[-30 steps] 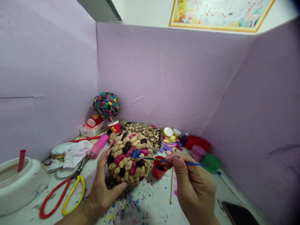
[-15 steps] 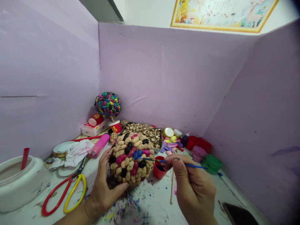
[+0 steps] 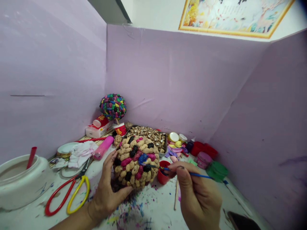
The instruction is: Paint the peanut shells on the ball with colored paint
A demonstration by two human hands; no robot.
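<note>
A ball covered in peanuts (image 3: 129, 166) is held at its left and lower side by my left hand (image 3: 107, 185), thumb below and fingers along its edge. Some of its peanuts are painted black, magenta and blue; most are bare tan. In a pinch, my right hand (image 3: 196, 191) grips a thin blue paintbrush (image 3: 200, 175). The brush's dark tip meets the ball close to a wet-looking blue peanut (image 3: 143, 158). Just behind the brush stands a small red cup (image 3: 163, 179) with dark paint inside, partly hidden by my right fingers.
Red-and-yellow scissors (image 3: 78, 188) and a white pot (image 3: 21, 188) lie to the left. Behind the ball sits a tray of shells (image 3: 155, 135). A finished multicoloured ball (image 3: 113, 106) stands at the back. Paint tubs (image 3: 217, 171) and a phone (image 3: 242, 221) are on the right.
The whole view has shifted slightly, so things appear a little further right. The brush tip has moved slightly down from the blue peanut; both hands keep their grips.
</note>
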